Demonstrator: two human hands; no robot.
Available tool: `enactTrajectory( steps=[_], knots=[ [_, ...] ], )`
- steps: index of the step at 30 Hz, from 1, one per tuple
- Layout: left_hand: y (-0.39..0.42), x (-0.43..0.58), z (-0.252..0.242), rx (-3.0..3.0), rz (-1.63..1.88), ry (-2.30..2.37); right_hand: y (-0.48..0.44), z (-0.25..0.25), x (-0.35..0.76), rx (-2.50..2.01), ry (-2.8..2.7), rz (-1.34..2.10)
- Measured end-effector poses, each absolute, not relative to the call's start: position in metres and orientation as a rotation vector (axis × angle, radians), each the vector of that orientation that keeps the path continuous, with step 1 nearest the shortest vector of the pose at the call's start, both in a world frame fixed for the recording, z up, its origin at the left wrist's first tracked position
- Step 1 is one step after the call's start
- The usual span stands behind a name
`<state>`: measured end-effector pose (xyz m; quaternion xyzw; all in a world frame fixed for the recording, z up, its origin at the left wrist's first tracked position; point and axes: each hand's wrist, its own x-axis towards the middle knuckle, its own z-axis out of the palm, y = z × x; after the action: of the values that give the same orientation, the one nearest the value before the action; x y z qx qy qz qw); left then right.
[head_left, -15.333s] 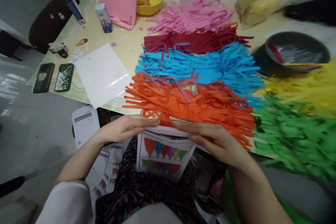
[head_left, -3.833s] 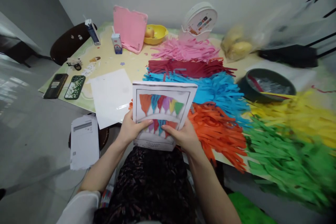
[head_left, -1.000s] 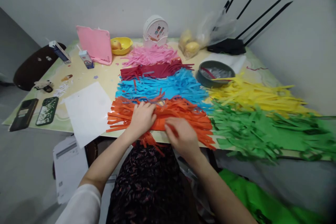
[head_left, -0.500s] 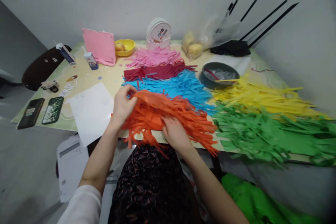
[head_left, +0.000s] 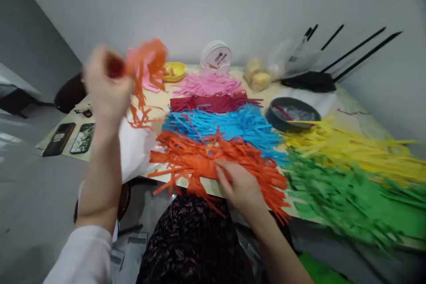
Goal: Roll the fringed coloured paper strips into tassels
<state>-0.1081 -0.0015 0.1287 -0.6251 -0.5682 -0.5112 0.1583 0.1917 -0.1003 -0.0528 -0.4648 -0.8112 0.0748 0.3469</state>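
Observation:
My left hand [head_left: 109, 84], blurred by motion, is raised over the left of the table. It is closed on an orange fringed strip [head_left: 151, 60] whose cut ends dangle below. At the table's front edge lies a pile of orange fringe [head_left: 199, 166] with a plain band along its middle. My right hand [head_left: 241, 186] is closed on that band, with thumb and forefinger at its edge; the other fingers are partly hidden. Behind the pile lie blue fringe [head_left: 219, 122], dark red fringe [head_left: 209, 103] and pink fringe [head_left: 209, 84].
To the right spread yellow fringe [head_left: 353, 148] and green fringe [head_left: 349, 191]. A dark round tin [head_left: 293, 115], a bag of yellow fruit [head_left: 259, 80], a white round box [head_left: 215, 55] and a yellow bowl [head_left: 178, 71] stand behind. Two phones [head_left: 59, 139] and a white sheet [head_left: 136, 146] lie left.
My left hand has lifted an orange fringed strip off the pile and swung it up and left. My right hand stays at the pile. The view has shifted left.

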Motion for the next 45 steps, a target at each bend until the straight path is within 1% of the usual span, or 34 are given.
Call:
enactTrajectory(
  steps=[4,7,9,12,17,19,22,26,29,34,37,39,42,45],
  knots=[
    [-0.05,-0.038,0.063,-2.356,-0.981,-1.773,-0.101,-0.003,0.173,-0.968,-1.9,0.008],
    [-0.069,-0.015,0.034,-2.518,-0.682,-1.789,-0.08,0.005,0.159,-0.959,-1.997,-0.05],
    [-0.075,-0.016,0.028,-2.588,-0.614,-1.779,-0.061,0.0,0.159,-0.965,-2.106,-0.006],
    [-0.07,-0.027,0.025,-2.69,-0.727,-1.788,-0.039,-0.001,0.172,-0.973,-2.187,0.164],
    [-0.042,-0.044,0.022,-2.997,-1.227,-1.693,-0.023,0.024,0.195,-1.006,-2.125,0.497],
    [-0.033,-0.045,0.023,-3.028,-1.361,-1.702,-0.017,0.033,0.2,-1.006,-2.151,0.587],
    [-0.025,-0.043,0.025,-2.955,-1.506,-1.762,-0.009,0.039,0.205,-1.017,-2.154,0.682],
    [-0.021,-0.038,0.029,-2.945,-1.936,-1.815,-0.006,0.04,0.211,-0.971,-2.026,0.747],
    [-0.018,-0.037,0.03,-2.978,-2.112,-1.835,-0.008,0.04,0.215,-0.914,-1.972,0.815],
    [-0.013,-0.045,0.028,-3.057,-2.092,-1.903,-0.007,0.041,0.224,-0.824,-1.975,0.808],
    [-0.011,-0.056,0.032,-3.163,-2.031,-1.772,-0.008,0.044,0.227,-0.812,-2.03,0.723],
    [-0.009,-0.062,0.039,-3.402,-1.894,-1.634,-0.009,0.047,0.227,-0.816,-2.088,0.66],
    [-0.004,-0.063,0.051,-3.726,-1.55,-1.535,-0.011,0.051,0.225,-0.801,-2.193,0.559],
    [0.001,-0.05,0.06,-3.65,-1.262,-1.614,-0.014,0.057,0.227,-0.789,-2.31,0.414]
  ],
)
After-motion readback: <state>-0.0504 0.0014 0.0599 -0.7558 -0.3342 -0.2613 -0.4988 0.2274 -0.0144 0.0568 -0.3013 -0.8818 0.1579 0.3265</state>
